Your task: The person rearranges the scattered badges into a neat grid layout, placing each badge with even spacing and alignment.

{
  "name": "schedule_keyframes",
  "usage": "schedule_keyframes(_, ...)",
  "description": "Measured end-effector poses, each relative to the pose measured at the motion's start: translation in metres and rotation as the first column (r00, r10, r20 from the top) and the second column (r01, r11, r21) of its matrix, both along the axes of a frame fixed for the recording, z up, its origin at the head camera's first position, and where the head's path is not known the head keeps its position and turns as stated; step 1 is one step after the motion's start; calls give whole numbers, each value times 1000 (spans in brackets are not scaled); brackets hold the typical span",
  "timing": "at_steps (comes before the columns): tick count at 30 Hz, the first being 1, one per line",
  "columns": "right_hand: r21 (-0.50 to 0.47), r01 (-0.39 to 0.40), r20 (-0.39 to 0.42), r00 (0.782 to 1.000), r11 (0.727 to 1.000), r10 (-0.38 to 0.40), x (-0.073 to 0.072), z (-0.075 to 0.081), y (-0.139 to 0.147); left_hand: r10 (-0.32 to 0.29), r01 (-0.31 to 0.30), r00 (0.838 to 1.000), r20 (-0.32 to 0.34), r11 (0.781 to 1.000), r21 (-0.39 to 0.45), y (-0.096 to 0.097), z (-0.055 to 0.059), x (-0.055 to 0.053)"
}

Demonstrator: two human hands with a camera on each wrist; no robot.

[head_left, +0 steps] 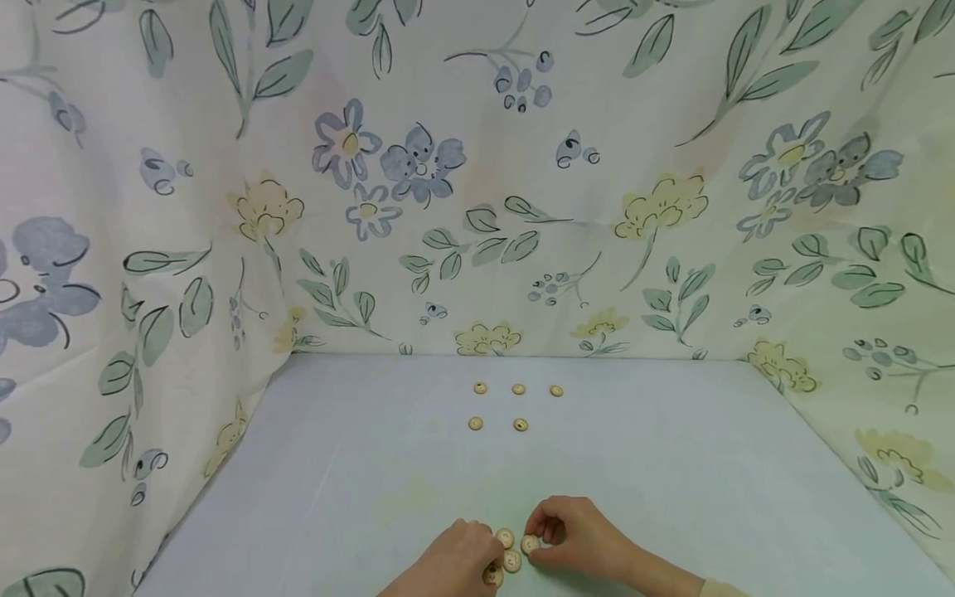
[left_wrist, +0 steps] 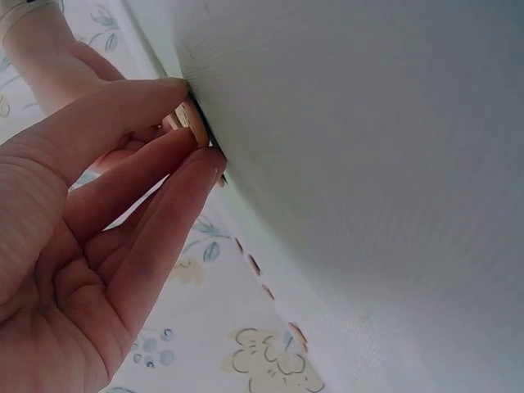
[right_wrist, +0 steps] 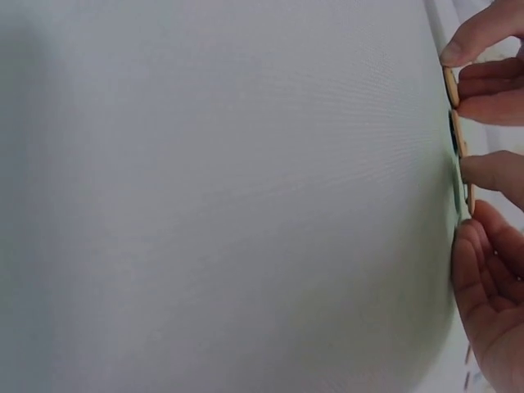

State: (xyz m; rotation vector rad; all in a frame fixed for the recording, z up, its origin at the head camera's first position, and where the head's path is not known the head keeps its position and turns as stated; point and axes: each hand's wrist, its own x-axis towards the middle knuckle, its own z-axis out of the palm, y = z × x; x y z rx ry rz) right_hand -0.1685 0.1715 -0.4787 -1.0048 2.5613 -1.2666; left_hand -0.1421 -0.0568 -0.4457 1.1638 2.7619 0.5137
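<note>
"While we start at the hands, what's the R hand [head_left: 578, 535] up to?"

"Pinching a pale button [head_left: 530, 544] btwn thumb and fingers, low at the near part of the tabletop [head_left: 358, 481]."

"And the L hand [head_left: 457, 554]?"

"Also pinching: it has a second button [head_left: 492, 575] by the edges, thumb one side, fingertips opp. We see that best in the L wrist cam; in the head view the hand hides pt of it."

"Anything btwn them?"

"Two loose ones, an upper button [head_left: 505, 538] and a lower button [head_left: 511, 561], v. close together. We can't tell if they touch."

"Farther out?"

"Five more, well apart from both hands. Back row, L to R: first disc [head_left: 481, 387], mid disc [head_left: 518, 389], end disc [head_left: 556, 390]. Front row: L disc [head_left: 475, 423], R disc [head_left: 521, 424]."

"And beyond?"

"Floral cloth [head_left: 522, 274], behind and both sides. We've also a cream sleeve [head_left: 719, 589] on the R arm, btm edge."
</note>
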Motion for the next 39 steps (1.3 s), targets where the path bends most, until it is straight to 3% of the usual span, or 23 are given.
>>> schedule_keyframes(21,-9,-1,28,1000,1000,1,-3,5,1,22,-22,999,30,1000,-17,1,1,0)
schedule_keyframes(39,36,107,32,994,994,-108,-28,7,15,-9,8,1000,7,1000,29,-1,0,0)
